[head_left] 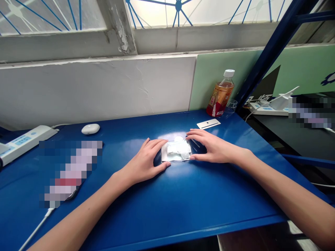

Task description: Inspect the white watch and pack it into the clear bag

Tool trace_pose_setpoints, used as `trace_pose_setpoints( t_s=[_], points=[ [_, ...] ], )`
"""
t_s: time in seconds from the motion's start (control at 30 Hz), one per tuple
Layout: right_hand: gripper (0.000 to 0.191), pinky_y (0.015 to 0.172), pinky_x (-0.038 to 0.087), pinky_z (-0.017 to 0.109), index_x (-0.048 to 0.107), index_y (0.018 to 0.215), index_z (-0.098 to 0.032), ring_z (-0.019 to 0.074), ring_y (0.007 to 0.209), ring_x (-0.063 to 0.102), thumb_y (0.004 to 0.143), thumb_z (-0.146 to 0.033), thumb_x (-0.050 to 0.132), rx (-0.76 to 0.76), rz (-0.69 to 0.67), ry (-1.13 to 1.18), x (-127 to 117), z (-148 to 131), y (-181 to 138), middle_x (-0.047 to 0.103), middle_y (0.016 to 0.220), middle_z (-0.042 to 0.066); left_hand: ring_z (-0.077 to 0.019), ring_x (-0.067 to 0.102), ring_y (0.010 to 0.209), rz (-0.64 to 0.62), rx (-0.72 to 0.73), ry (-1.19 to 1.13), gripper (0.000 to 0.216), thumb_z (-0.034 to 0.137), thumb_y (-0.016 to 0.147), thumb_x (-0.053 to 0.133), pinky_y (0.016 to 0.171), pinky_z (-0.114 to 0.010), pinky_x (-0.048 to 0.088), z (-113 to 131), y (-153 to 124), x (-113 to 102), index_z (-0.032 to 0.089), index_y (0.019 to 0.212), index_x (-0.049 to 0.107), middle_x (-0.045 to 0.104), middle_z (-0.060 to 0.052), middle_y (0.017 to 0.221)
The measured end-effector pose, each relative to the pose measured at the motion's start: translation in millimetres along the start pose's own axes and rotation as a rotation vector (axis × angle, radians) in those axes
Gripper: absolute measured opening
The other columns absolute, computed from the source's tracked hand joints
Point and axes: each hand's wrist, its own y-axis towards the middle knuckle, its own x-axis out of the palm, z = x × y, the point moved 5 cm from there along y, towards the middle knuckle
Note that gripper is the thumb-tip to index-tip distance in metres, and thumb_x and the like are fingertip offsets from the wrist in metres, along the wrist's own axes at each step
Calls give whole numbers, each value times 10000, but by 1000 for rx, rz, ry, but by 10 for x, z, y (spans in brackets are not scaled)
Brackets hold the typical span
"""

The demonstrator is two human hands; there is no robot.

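A small, flat, clear rectangular packet or case [164, 153] with white contents lies on the blue desk, in strong glare that hides its details. My left hand [146, 160] grips its left end, fingers on the far edge and thumb on the near edge. On the opposite side my right hand [209, 146] curls around the right end, thumb and fingertips at its edges. Thin pale sticks or strips [195, 143] show beneath the right hand's arch. Just beyond that hand lies a white card [208, 123] with a dark line and a dot.
The blue desk [167, 205] carries an orange-labelled drink bottle [220, 96] at the back right. A white earbud case [90, 129], a white power strip [28, 141] and a blurred-out phone-like object [73, 167] with a white cable [36, 228] are on the left. A blue post [274, 45] slants up on the right.
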Motion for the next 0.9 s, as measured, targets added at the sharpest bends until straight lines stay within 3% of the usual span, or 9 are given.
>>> trace_pose_setpoints(
  t_s=[0.33, 0.53, 0.63, 0.7, 0.8, 0.9],
  points=[
    [671, 1129, 375, 567, 538, 1399, -115, 386, 1423, 373, 894, -553, 591, 5, -41, -37, 35, -4, -4, 484, 1487, 202, -286, 425, 1383, 6, 23, 19, 639, 466, 927, 589, 1203, -567, 192, 31, 2, 9, 174, 1460, 391, 488, -147, 1467],
    [649, 1124, 375, 564, 513, 1425, -115, 382, 1415, 387, 939, -545, 523, 0, -28, -70, 20, 4, -23, 482, 1487, 212, -276, 427, 1382, 12, 49, 54, 481, 411, 1020, 447, 1177, -578, 235, 34, 0, 41, 205, 1454, 421, 501, -128, 1469],
    [644, 1077, 436, 524, 534, 1408, -157, 359, 1350, 477, 892, -533, 617, -99, 30, -56, -37, -44, -28, 525, 1448, 198, -278, 452, 1361, 44, 53, 66, 459, 401, 1048, 380, 1162, -595, 249, 12, 2, 47, 217, 1467, 416, 528, -118, 1453],
    [528, 1017, 485, 478, 601, 1336, -196, 318, 1254, 566, 888, -471, 655, -207, 89, -39, -71, -106, -27, 591, 1377, 170, -274, 483, 1332, 76, 54, 54, 436, 382, 1057, 355, 1149, -595, 272, -2, 4, 41, 232, 1459, 432, 552, -109, 1431],
    [262, 891, 531, 415, 689, 1192, -224, 239, 1043, 660, 964, -289, 578, -315, 232, 11, -129, -182, -30, 703, 1180, 123, -255, 518, 1301, 143, 89, 1, 403, 333, 1062, 343, 1135, -573, 316, 18, -3, 1, 260, 1441, 461, 570, -95, 1404],
    [231, 776, 541, 359, 715, 1121, -222, 192, 870, 679, 973, -190, 540, -342, 382, 147, -207, -241, -48, 751, 1010, 88, -244, 532, 1291, 234, 150, -69, 380, 302, 1051, 388, 1143, -524, 341, 91, -26, -78, 272, 1416, 485, 581, -79, 1383]
  ],
)
